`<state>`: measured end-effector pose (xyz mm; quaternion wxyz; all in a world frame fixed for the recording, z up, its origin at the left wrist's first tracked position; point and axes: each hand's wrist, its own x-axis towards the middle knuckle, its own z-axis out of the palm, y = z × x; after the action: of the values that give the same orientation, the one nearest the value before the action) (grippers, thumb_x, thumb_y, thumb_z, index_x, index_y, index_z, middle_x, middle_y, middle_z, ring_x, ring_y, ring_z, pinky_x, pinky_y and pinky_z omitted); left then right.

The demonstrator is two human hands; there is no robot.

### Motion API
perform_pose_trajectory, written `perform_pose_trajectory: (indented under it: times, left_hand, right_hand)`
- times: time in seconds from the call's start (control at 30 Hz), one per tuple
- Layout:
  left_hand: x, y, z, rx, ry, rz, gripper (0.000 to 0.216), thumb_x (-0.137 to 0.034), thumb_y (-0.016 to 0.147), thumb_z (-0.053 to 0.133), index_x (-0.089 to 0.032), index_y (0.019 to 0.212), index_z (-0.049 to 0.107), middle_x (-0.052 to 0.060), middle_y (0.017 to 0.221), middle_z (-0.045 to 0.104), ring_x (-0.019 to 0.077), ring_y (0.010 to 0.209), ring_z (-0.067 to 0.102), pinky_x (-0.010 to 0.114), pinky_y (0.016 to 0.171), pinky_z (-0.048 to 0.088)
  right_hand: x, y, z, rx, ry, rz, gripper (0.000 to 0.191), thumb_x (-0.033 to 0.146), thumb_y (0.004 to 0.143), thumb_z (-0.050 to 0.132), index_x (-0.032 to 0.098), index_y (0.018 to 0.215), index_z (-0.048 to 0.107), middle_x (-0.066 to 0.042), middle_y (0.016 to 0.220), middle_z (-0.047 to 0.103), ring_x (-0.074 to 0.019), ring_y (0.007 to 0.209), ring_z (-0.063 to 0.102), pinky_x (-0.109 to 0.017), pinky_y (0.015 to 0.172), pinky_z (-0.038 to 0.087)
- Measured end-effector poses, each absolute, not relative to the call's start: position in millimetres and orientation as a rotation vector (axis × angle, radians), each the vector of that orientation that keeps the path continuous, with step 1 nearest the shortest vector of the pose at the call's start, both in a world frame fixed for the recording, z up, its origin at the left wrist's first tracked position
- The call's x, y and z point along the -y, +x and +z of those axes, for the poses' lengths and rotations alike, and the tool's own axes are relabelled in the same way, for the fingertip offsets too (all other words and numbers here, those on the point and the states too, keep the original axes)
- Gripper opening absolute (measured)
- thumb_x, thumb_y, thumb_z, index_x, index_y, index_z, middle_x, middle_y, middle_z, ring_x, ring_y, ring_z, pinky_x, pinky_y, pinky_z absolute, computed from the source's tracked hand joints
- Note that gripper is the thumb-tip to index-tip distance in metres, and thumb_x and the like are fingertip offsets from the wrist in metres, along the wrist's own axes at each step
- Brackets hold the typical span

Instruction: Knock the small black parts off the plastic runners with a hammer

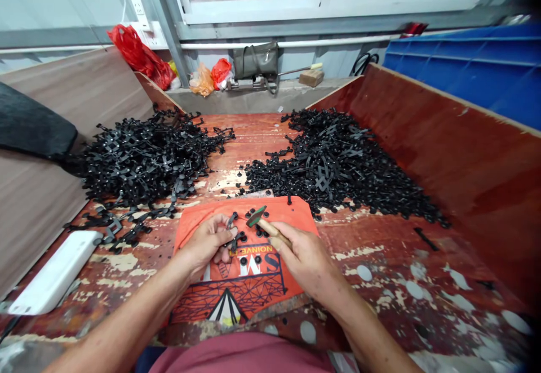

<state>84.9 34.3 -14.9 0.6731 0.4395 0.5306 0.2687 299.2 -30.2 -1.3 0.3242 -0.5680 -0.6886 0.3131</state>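
Note:
My right hand (293, 249) is closed round the wooden handle of a small hammer (257, 217) with a green head, held above an orange printed cloth (198, 305). My left hand (213, 240) pinches a small black linkage part (234, 244) between thumb and fingers, just left of the hammer head. Part of that piece is hidden by the fingers. Several small round black pieces (244, 261) lie on the cloth between and in front of my hands.
A heap of black linkage parts (143, 159) lies at the left, a larger pile of black parts (338, 159) at the right. A white power bank-like box (54, 271) sits at the left edge. Wooden boards (431, 136) wall the table; a blue crate (469, 69) stands behind the right one.

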Motion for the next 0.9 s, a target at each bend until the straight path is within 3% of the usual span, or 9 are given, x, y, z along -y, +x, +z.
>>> perform_pose_trajectory:
  times: [0.27, 0.63, 0.8, 0.9]
  left_hand:
    - [-31.5, 85.6, -15.6, -1.183, 1.04, 0.583, 0.04, -0.044, 0.069, 0.075, -0.02, 0.08, 0.046, -0.01, 0.042, 0.052, 0.006, 0.027, 0.046, 0.012, 0.031, 0.019]
    - [-29.2, 91.0, -12.5, -1.2, 1.091, 0.582, 0.045, -0.048, 0.065, 0.074, -0.021, 0.08, 0.041, -0.014, 0.043, 0.049, 0.0056, 0.027, 0.045, 0.011, 0.029, 0.026]
    - [-26.5, 91.4, -14.9, -1.222, 1.164, 0.599, 0.038, -0.045, 0.072, 0.07, -0.021, 0.08, 0.041, -0.014, 0.044, 0.048, 0.0056, 0.027, 0.045, 0.012, 0.029, 0.026]
    - [-28.0, 90.0, -16.2, -1.236, 1.173, 0.593, 0.035, -0.043, 0.073, 0.069, -0.021, 0.081, 0.043, -0.013, 0.045, 0.05, 0.0051, 0.026, 0.044, 0.012, 0.028, 0.024]
  right_hand:
    - [31.1, 300.6, -3.1, 1.823, -1.502, 0.839, 0.038, 0.024, 0.098, 0.044, 0.036, 0.132, 0.056, 0.003, 0.112, 0.072, -0.0161, 0.095, 0.067, -0.027, 0.077, 0.052]
    - [35.3, 296.1, 12.7, 1.897, -1.387, 0.728, 0.043, 0.018, 0.098, 0.045, 0.033, 0.139, 0.049, 0.003, 0.131, 0.063, -0.0163, 0.117, 0.061, -0.035, 0.102, 0.048]
    - [46.7, 294.8, 23.2, 1.857, -1.279, 0.509, 0.049, 0.017, 0.099, 0.043, 0.029, 0.146, 0.041, -0.003, 0.129, 0.064, -0.0169, 0.113, 0.062, -0.033, 0.099, 0.05]
    - [49.5, 290.7, 12.8, 1.992, -1.422, 0.458, 0.05, 0.018, 0.097, 0.046, 0.032, 0.145, 0.042, -0.004, 0.115, 0.071, -0.0195, 0.1, 0.068, -0.034, 0.09, 0.055]
